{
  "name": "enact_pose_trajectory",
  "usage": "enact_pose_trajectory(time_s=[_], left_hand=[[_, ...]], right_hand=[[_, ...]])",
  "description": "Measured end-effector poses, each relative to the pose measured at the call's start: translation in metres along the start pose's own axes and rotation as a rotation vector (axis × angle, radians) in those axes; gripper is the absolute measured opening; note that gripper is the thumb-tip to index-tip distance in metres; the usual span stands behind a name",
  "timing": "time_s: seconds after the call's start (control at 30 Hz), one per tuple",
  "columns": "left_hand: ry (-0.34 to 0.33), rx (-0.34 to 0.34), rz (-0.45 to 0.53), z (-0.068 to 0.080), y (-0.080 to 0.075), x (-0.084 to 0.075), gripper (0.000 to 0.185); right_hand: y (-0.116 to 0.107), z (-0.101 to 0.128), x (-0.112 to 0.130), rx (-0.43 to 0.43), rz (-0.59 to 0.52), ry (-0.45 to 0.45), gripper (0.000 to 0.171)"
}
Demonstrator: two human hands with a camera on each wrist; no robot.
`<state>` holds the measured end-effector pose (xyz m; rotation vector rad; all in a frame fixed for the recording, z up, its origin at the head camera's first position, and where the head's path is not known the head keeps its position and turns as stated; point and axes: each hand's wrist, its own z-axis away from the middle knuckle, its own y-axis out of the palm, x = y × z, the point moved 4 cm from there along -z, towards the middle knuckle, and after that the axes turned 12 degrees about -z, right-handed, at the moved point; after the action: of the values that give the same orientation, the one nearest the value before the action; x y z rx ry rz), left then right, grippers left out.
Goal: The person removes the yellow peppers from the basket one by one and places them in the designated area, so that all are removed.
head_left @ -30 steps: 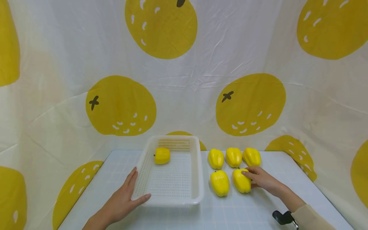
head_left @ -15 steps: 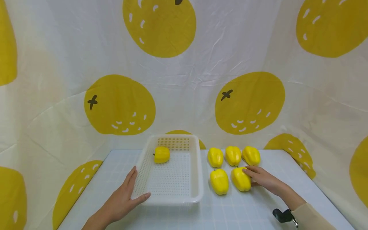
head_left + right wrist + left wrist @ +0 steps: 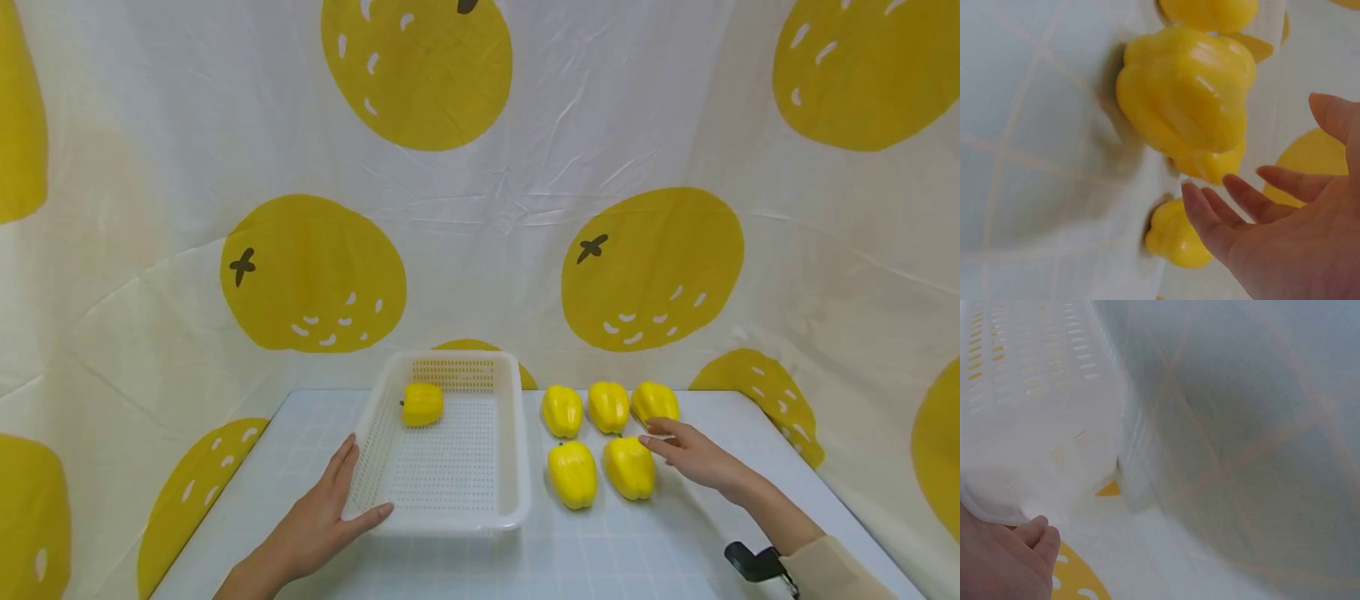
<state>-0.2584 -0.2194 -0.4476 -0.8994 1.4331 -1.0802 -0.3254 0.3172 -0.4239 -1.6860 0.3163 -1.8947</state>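
Right hand (image 3: 693,457): nothing is held, fingers are extended and relaxed, just beside the front-right yellow pepper (image 3: 630,467); contact cannot be told. In the right wrist view the open palm (image 3: 1291,237) is seen apart from that pepper (image 3: 1185,94). The back-right pepper (image 3: 655,402) lies just beyond the fingertips. Left of the hand, the front-left pepper (image 3: 572,474) is found; behind it, two more peppers (image 3: 562,411) (image 3: 608,406) are lined up in the back row. Left hand (image 3: 322,517): the white perforated basket (image 3: 480,521) is touched at its near-left corner, fingers straight along the side wall, thumb on the front rim. One pepper (image 3: 422,404) lies inside the basket at its far end. Everything rests on a pale gridded table (image 3: 600,558).
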Motion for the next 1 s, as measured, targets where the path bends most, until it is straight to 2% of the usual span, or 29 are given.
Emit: enact_pose_trajectory(time_s=[0.33, 0.8, 1.0], left_hand=[[-0.021, 0.017, 0.004, 0.001, 0.000, -0.001, 0.126], [-0.012, 0.019, -0.004, 0.003, -0.001, -0.002, 0.125], [-0.023, 0.023, 0.004, 0.002, 0.000, -0.002, 0.126]], right_hand=[[0.004, 0.005, 0.026, -0.019, 0.046, -0.048, 0.083], [0.028, 0.002, 0.086, 0.020, 0.055, -0.258, 0.062], [0.042, -0.006, 0.107, 0.033, 0.081, -0.331, 0.060]])
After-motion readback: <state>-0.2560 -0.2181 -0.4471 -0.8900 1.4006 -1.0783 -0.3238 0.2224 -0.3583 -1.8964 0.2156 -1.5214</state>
